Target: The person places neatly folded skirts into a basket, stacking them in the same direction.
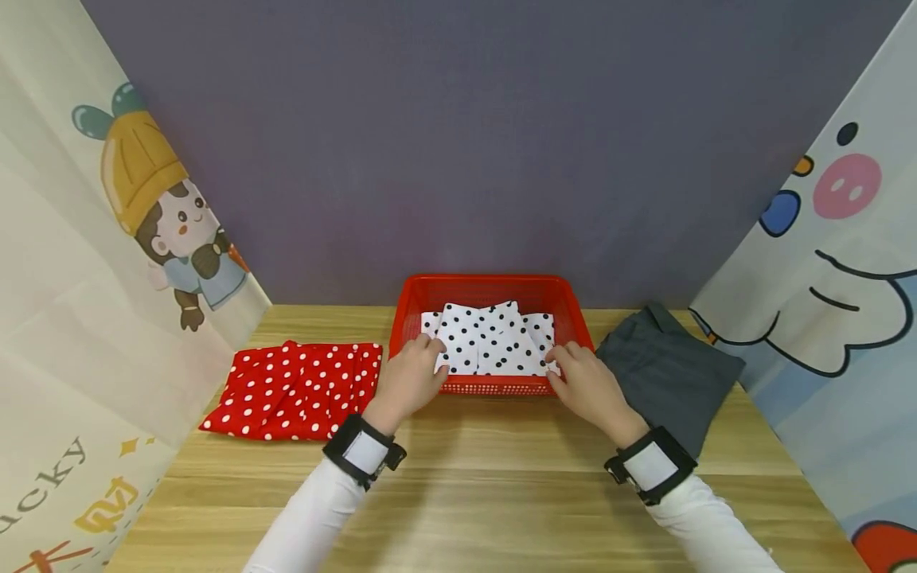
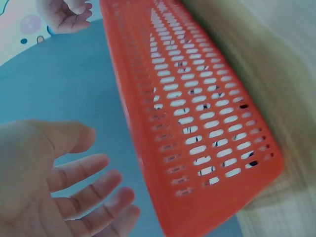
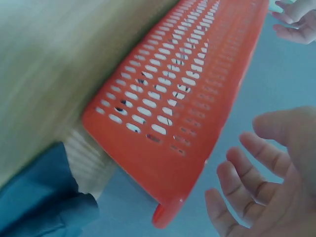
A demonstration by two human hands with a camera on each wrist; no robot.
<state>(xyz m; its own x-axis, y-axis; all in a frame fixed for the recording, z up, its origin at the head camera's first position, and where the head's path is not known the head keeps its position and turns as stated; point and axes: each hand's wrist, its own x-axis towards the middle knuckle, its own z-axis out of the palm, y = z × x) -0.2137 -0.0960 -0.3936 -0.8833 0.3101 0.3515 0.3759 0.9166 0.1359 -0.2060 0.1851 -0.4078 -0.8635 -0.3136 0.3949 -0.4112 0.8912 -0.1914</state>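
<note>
A white cloth with black dots [image 1: 476, 342] lay in a red plastic basket [image 1: 497, 386] at the back of a wooden table [image 1: 487, 485], between the fingers of a person's two hands. The left hand [image 1: 410, 372] was poised at the basket's left front corner and the right hand [image 1: 591, 388] at its right front corner, fingers pointing inward over the cloth's side edges. Both hands were open, the fingers loosely bent and the thumbs apart from them. In the wrist views, a gap showed between each hand and the basket's rim; whether any fingertip met the cloth could not be told from the head view.

The cloth's lower part was hidden behind the basket's front wall, showing only in pieces through the slots, and its overlapping layers made it hard to say whether it was one piece or several. Each wrist view caught the opposite hand cut off at the frame's edge.

A red cloth with white dots [image 1: 308, 390] lay left of the basket, its right edge near the left hand. A dark gray cloth [image 1: 669, 370] lay to the right, partly hidden by the right hand and wrist, and cut off in the right wrist view. Black straps [image 1: 367, 452] circled both wrists over white sleeves [image 1: 308, 517].
</note>
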